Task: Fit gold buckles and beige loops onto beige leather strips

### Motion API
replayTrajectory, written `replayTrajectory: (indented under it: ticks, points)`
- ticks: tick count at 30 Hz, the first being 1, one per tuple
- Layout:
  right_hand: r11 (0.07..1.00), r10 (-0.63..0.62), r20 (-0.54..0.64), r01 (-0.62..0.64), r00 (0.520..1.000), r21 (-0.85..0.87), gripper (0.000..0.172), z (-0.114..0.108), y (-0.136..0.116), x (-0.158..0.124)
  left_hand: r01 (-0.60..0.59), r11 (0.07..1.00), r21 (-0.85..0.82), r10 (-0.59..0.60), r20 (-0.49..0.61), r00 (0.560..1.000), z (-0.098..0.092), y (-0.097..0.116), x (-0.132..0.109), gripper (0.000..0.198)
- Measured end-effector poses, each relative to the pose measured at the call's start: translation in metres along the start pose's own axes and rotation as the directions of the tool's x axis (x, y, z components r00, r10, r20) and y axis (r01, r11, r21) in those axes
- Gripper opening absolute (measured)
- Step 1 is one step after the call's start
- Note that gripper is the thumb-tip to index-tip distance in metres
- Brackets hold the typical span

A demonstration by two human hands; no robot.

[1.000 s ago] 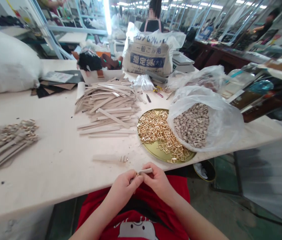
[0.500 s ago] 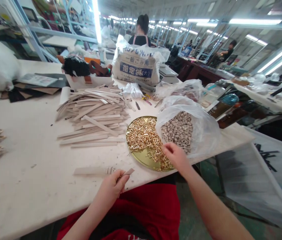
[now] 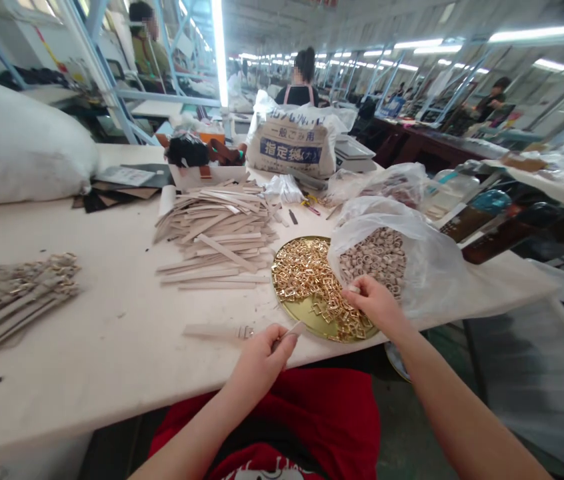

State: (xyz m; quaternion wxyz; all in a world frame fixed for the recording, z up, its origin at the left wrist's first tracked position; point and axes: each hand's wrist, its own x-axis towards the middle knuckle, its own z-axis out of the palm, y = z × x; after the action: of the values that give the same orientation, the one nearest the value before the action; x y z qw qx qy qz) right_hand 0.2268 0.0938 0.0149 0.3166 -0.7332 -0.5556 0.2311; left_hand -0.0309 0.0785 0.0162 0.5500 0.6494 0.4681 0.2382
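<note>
My left hand (image 3: 268, 350) is closed, thumb against fingers, on a beige strap (image 3: 298, 329) whose end sticks out to the right. Left of this hand, a flat beige strap (image 3: 212, 331) with a metal buckle (image 3: 246, 332) lies at the table; whether it is the same piece is hidden by my fingers. My right hand (image 3: 376, 303) pinches a small pale loop (image 3: 354, 289) above the tray's right side, by the bag's mouth. Gold buckles cover most of the round gold tray (image 3: 305, 313). Many beige loops (image 3: 377, 257) fill the clear plastic bag (image 3: 429, 280).
A pile of beige strips (image 3: 227, 220) lies behind my left hand. Straps with buckles (image 3: 22, 293) are bundled at far left. A printed bag (image 3: 289, 143), a scale (image 3: 355, 153) and a white box (image 3: 187, 175) stand at the back. A person (image 3: 302, 83) sits beyond.
The view has turned left, shifting everything rightward. My right hand has come up from the buckles at the bag's edge and now shows a pale loop in its fingers. My left hand keeps its hold.
</note>
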Motion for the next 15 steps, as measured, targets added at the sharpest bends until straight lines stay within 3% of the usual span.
replayTrajectory:
  ticks: [1, 3, 7, 10, 12, 15]
  points:
    - [0.982, -0.010, 0.092, -0.007, 0.996, 0.191, 0.024, 0.011, -0.013, -0.010, -0.022, 1.000, -0.004, 0.022, -0.013, 1.000, 0.001, 0.004, 0.001, 0.032]
    - [0.917, -0.042, 0.208, -0.045, 0.977, 0.395, 0.028, 0.033, -0.036, -0.028, -0.052, 0.999, 0.012, 0.052, -0.047, 0.998, 0.003, 0.008, 0.002, 0.032]
    - [0.872, -0.034, 0.348, -0.142, 0.937, 0.468, 0.029, 0.064, -0.062, -0.051, -0.086, 0.984, 0.153, 0.104, -0.109, 0.989, -0.001, 0.000, 0.002, 0.030]
    - [0.777, -0.051, 0.524, -0.296, 0.850, 0.556, 0.025, 0.071, -0.064, -0.059, -0.077, 0.970, 0.230, 0.110, -0.138, 0.984, -0.006, -0.008, -0.001, 0.028]
    - [0.702, -0.055, 0.540, -0.352, 0.840, 0.619, 0.025, 0.071, -0.062, -0.062, -0.050, 0.974, 0.223, 0.081, -0.132, 0.988, -0.008, -0.012, -0.002, 0.029]
    - [0.686, -0.019, 0.464, -0.326, 0.886, 0.651, 0.027, 0.069, -0.060, -0.066, -0.033, 0.984, 0.172, 0.041, -0.046, 0.998, -0.010, -0.014, -0.001, 0.032]
